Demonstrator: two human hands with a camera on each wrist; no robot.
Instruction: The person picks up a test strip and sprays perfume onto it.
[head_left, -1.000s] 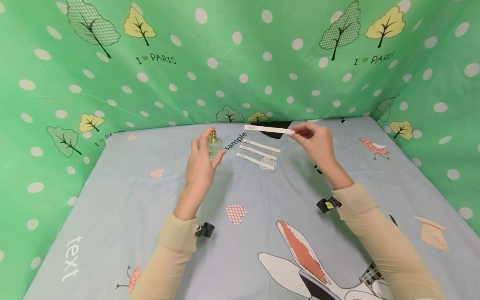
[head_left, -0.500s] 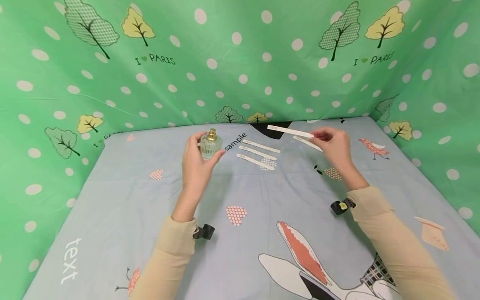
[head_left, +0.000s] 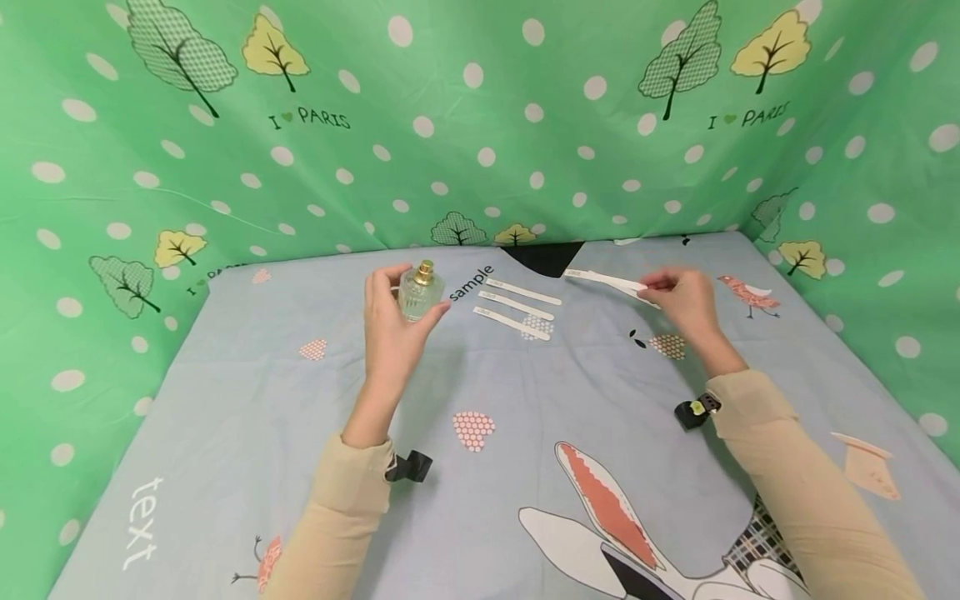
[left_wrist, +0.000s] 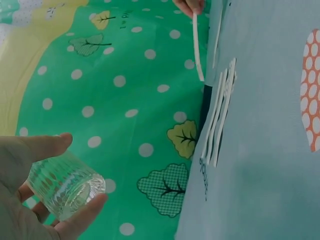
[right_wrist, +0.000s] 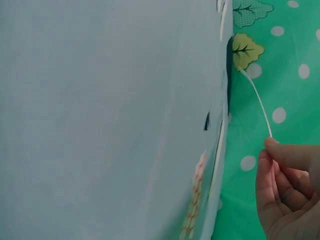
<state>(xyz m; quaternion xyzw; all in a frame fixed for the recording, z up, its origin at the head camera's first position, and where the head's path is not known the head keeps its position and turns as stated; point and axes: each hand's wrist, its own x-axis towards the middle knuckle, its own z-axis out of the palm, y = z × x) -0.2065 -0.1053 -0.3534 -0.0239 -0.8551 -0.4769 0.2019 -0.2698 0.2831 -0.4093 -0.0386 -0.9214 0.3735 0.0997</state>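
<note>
My left hand (head_left: 393, 337) grips a clear glass perfume bottle (head_left: 422, 296) with a gold spray top, thumb on one side and fingers round the other. It is held up above the table, and its base shows in the left wrist view. My right hand (head_left: 684, 307) pinches the end of a white paper test strip (head_left: 581, 275), which points left with small print at its far end. A further strip (right_wrist: 218, 155) lies on the table beneath it, partly overlapped in the head view. To the left, three more strips (head_left: 517, 306) lie side by side on the table.
A blue-grey printed cloth (head_left: 570, 392) covers the table. At its back edge hangs a green dotted curtain (head_left: 480, 125), which continues on both sides. Black wrist cameras sit on both of my wrists.
My right hand has moved right and slightly down with the strip, uncovering the strip lying beneath. The left hand has turned the bottle into fuller view, then stayed nearly still.
</note>
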